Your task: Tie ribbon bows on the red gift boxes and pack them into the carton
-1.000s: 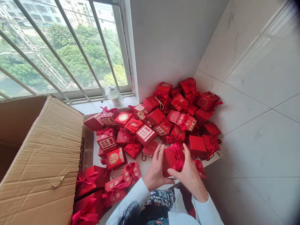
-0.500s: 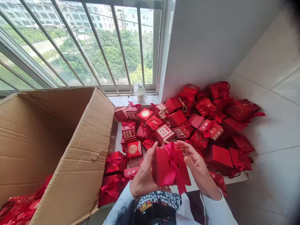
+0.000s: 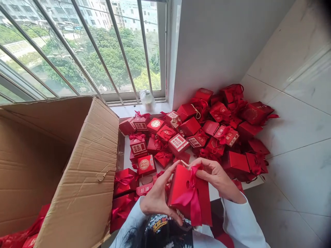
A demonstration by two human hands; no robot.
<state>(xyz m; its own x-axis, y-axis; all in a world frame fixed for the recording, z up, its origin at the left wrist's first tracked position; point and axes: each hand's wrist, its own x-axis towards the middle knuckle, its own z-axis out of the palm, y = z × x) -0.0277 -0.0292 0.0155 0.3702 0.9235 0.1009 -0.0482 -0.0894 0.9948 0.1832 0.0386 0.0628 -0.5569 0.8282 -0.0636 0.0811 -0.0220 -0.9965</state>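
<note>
A red gift box with a rope handle at its far edge is held in front of my chest. My left hand grips it from the left, thumb near the upper edge and fingers under the near side. A dark pink ribbon is tied on its face, with a tail hanging past the near edge. The fingers of my right hand are closed on the ribbon at the box's top right. Just beyond lies a red box with a white double-happiness label, among many similar boxes.
On the left stands a tall open cardboard carton with red bags low inside. Red gift boxes are heaped on the right against the tiled wall. A small plastic-wrapped item rests on the sill by the barred window.
My right hand has moved in from beside the box and closed its fingers on the ribbon. The box has tilted and sits slightly lower. My view has shifted a little to the right.
</note>
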